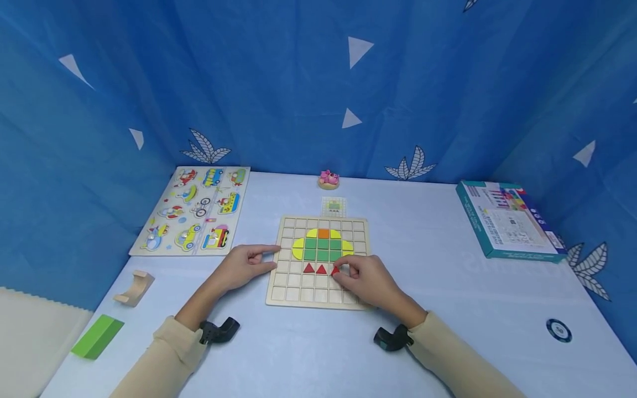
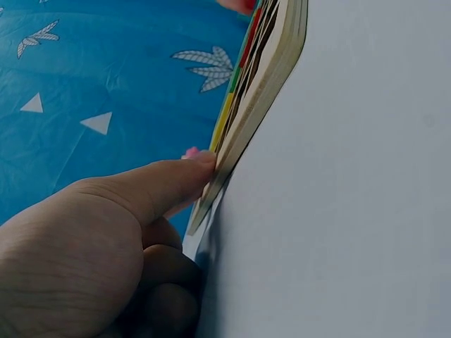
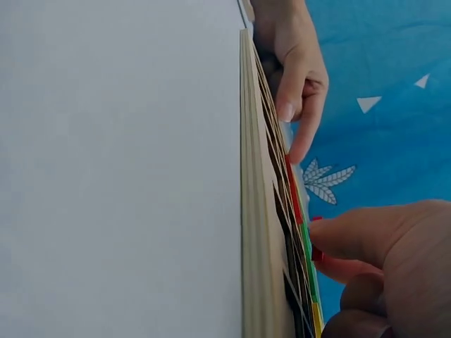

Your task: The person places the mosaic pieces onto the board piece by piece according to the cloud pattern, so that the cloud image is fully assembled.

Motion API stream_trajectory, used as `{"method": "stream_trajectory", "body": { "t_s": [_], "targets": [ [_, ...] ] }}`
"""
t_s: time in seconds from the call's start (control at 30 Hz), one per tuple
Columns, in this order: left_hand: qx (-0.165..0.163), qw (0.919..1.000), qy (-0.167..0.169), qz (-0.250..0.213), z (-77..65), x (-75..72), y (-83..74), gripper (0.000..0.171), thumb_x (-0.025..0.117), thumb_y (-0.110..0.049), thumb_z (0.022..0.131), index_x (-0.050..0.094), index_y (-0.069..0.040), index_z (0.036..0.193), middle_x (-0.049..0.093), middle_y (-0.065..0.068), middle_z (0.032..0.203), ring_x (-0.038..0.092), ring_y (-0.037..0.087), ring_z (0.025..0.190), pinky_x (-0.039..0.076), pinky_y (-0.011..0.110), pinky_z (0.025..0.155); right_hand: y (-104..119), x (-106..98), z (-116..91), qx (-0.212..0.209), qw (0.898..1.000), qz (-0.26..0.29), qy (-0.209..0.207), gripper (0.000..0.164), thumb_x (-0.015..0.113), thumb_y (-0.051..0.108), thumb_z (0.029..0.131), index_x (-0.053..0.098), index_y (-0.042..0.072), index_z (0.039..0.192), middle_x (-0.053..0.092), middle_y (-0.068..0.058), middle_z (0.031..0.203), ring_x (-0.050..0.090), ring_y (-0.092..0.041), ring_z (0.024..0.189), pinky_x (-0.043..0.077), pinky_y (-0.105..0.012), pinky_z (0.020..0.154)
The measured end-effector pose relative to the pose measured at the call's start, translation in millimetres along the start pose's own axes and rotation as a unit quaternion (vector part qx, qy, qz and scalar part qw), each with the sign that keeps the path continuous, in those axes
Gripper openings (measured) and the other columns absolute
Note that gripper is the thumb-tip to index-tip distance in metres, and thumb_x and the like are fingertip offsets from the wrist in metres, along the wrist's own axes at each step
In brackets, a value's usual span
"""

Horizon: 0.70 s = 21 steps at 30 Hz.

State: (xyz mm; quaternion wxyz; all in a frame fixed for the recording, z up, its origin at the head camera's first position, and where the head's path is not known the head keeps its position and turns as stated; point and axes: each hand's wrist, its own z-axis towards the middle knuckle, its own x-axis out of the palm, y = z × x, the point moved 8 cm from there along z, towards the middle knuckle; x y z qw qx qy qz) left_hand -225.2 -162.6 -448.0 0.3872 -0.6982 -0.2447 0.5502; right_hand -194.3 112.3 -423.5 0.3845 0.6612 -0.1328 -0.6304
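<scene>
My left hand (image 1: 243, 267) touches the left edge of a wooden grid board (image 1: 292, 294), its thumb and index finger stretched out; the left wrist view shows the thumb (image 2: 173, 184) against the board's side. Over the grid's lower right part, my right hand (image 1: 369, 277) pinches a red triangle tile (image 3: 317, 239) between thumb and index finger. Two more red triangles (image 1: 309, 268) lie in a row left of it. Above them sit green square tiles (image 1: 322, 249), an orange square (image 1: 323, 234) and yellow curved tiles (image 1: 297, 249) at the sides.
Behind the board lie a small pattern card (image 1: 333, 205) and a pink figurine (image 1: 328, 178). At left are a vehicle puzzle (image 1: 169, 232), a curved wooden block (image 1: 135, 288) and a green block (image 1: 98, 336). A teal-edged box (image 1: 512, 221) and a round black chip (image 1: 559, 330) lie right.
</scene>
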Motion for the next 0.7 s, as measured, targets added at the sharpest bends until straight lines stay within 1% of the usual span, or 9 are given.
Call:
{"method": "stream_trajectory", "body": {
  "t_s": [0.23,0.33,0.47,0.57,0.7],
  "targets": [
    [-0.004,1.0000,-0.009,0.002,-3.8,-6.9,-1.4,0.042,0.078,-0.029,0.092,0.070,-0.022,0.132,0.041,-0.002,0.058,0.039,0.016,0.053,0.034,0.029,0.055,3.9,3.5,5.1,-0.015,0.999,-0.021,-0.030,0.017,0.081,0.025,0.090,0.078,0.019,0.105,0.037,0.012,0.050,0.034,-0.006,0.042,0.025,-0.025,0.045],
    [-0.005,0.9999,-0.011,-0.001,-4.4,-7.9,-0.7,0.041,0.078,-0.028,0.092,0.071,-0.022,0.132,0.040,-0.002,0.058,0.038,0.015,0.053,0.033,0.029,0.055,4.6,4.7,5.8,-0.011,0.999,-0.028,-0.031,0.019,0.081,0.026,0.089,0.078,0.019,0.106,0.038,0.012,0.049,0.036,-0.006,0.042,0.024,-0.025,0.045],
    [-0.003,1.0000,-0.005,0.000,-3.3,-5.9,1.1,0.042,0.078,-0.029,0.092,0.070,-0.021,0.133,0.040,-0.002,0.058,0.038,0.015,0.052,0.033,0.029,0.054,3.4,5.1,4.2,-0.004,0.999,-0.037,-0.026,0.021,0.081,0.027,0.089,0.078,0.019,0.108,0.039,0.012,0.049,0.038,-0.007,0.042,0.024,-0.025,0.045],
    [0.003,1.0000,-0.002,0.005,-1.2,-4.1,0.7,0.042,0.078,-0.029,0.092,0.070,-0.022,0.133,0.040,-0.002,0.058,0.038,0.015,0.052,0.034,0.029,0.054,1.3,3.1,2.5,0.005,0.999,-0.031,-0.023,0.021,0.081,0.026,0.089,0.078,0.020,0.109,0.039,0.012,0.049,0.036,-0.007,0.043,0.025,-0.025,0.045],
    [0.013,0.9998,-0.005,0.011,1.7,-3.8,-2.2,0.040,0.078,-0.029,0.092,0.071,-0.023,0.132,0.040,-0.003,0.058,0.038,0.015,0.053,0.033,0.028,0.055,-2.5,-2.8,1.1,0.019,1.000,0.008,-0.021,0.020,0.079,0.024,0.090,0.078,0.021,0.110,0.037,0.010,0.050,0.033,-0.007,0.043,0.025,-0.025,0.046]
  ]
}}
